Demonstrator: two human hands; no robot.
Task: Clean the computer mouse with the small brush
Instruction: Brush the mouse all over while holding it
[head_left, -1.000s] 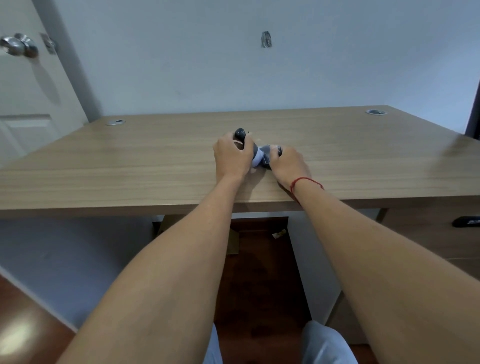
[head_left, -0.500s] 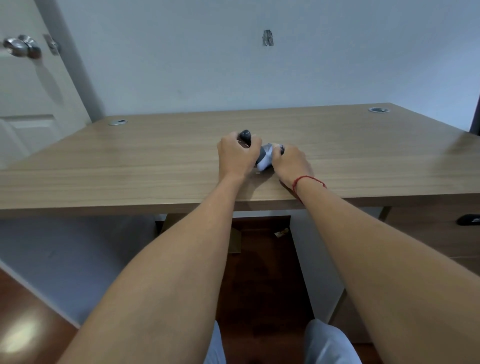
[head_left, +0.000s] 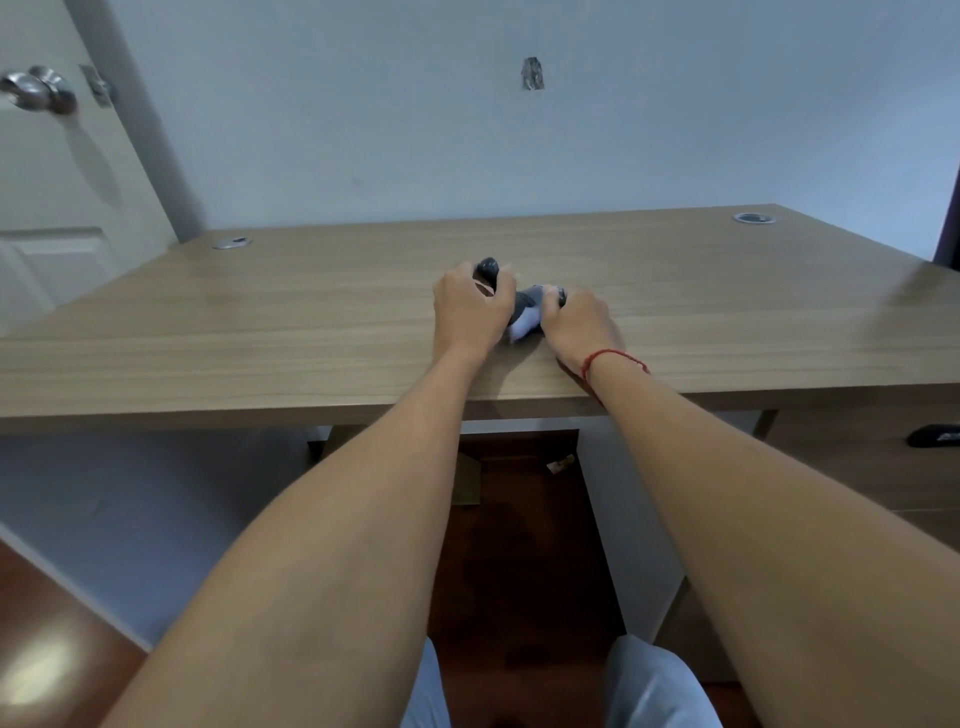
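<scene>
The computer mouse (head_left: 551, 297) is seen only in part, at the middle of the wooden bench (head_left: 311, 322), a little back from its near edge. It is covered by the right hand (head_left: 576, 325), whose fingers are closed over it, so that just a small dark, rounded edge with a glossy spot is left visible at the fingertips. Its full shape and its buttons cannot be made out.

The small brush (head_left: 498, 288) is gripped in the left hand (head_left: 470, 306), which is curled tightly round a dark handle. A rounded, shiny dark end is shown sticking up beyond the knuckles, and a dark grey neck is seen between the two hands. A pale, whitish-blue tuft (head_left: 523, 325) is found low between the hands, resting on or just above the bench surface and touching the right hand; whether it is bristle or cloth cannot be told. A red string bracelet (head_left: 613, 357) is worn on the right wrist.
</scene>
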